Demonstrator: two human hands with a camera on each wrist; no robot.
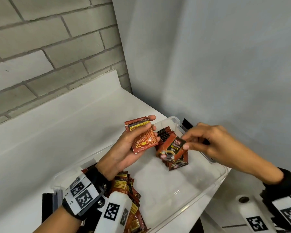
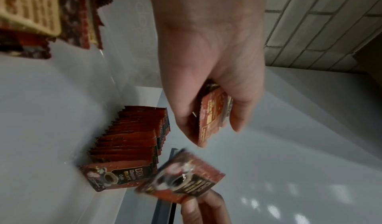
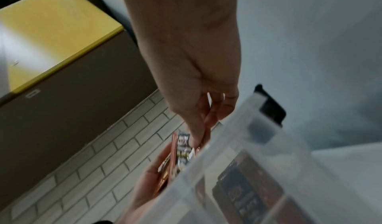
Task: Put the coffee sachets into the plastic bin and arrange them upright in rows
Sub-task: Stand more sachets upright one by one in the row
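1. Left hand [image 1: 124, 148] palm up over the plastic bin [image 1: 217, 180], fingers curled round a small stack of coffee sachets [image 1: 142, 137], back faces showing.
2. Right hand [image 1: 213, 142] pinches a single sachet [image 1: 170, 147] by its top corner between thumb and fingertips, tilted, just above the front of the row.
3. Row of upright sachets [image 2: 132, 145] stands inside the bin near its far corner, packed face to back.
4. Loose pile of sachets [image 1: 131, 199] lies at the bin's near left end, under the left wrist.
5. Bin sits on a white worktop [image 1: 57, 132]; brick wall [image 1: 49, 47] behind.
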